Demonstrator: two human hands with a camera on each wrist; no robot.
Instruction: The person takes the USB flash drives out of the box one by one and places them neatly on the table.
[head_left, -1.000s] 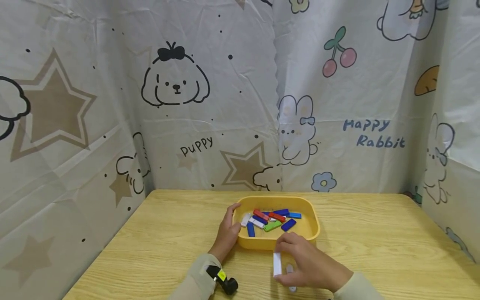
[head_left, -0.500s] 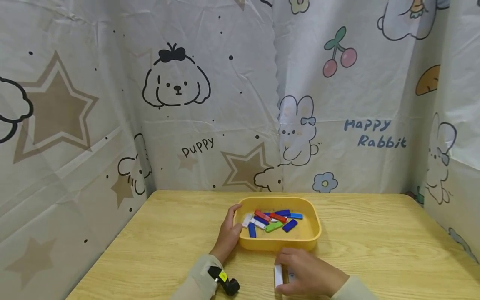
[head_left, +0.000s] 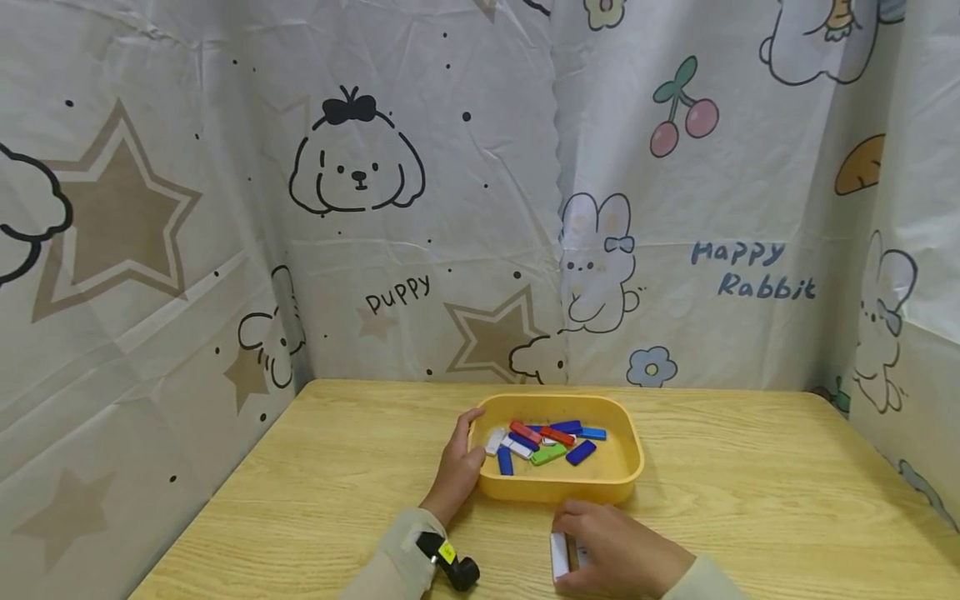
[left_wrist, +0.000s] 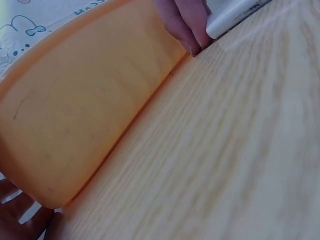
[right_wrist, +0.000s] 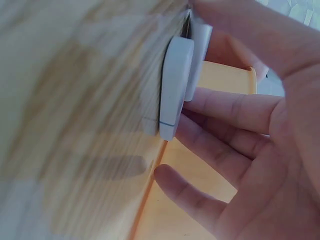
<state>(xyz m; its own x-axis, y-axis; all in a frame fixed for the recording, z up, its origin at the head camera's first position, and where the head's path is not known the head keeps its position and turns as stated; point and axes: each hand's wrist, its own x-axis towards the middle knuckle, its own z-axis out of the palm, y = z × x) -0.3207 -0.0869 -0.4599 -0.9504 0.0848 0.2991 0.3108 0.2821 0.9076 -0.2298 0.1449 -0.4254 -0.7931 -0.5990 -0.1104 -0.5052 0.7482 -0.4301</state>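
Note:
My left hand (head_left: 459, 468) grips the left end of a yellow plastic tray (head_left: 558, 490); in the left wrist view its fingers (left_wrist: 22, 215) wrap the tray's corner. Between thumb and fingertips, my right hand (head_left: 618, 548) pinches a narrow white stick (head_left: 559, 557) low at the table, just in front of the tray. Beside it, partly under the right hand, a second white stick (head_left: 582, 557) lies on the table. The right wrist view has this rounded stick (right_wrist: 176, 90), with a thin grey line near one end, in front of the held white stick (right_wrist: 200, 60).
Several small flat sticks lie loosely in the tray, among them a green stick (head_left: 549, 453), a red stick (head_left: 557, 436) and a dark blue stick (head_left: 581, 452). The wooden table (head_left: 360, 450) meets a printed curtain (head_left: 420, 250) at the back.
The right hand has come down and nearer to the front with the white stick, to table level beside the other one. The left hand keeps its grip on the tray.

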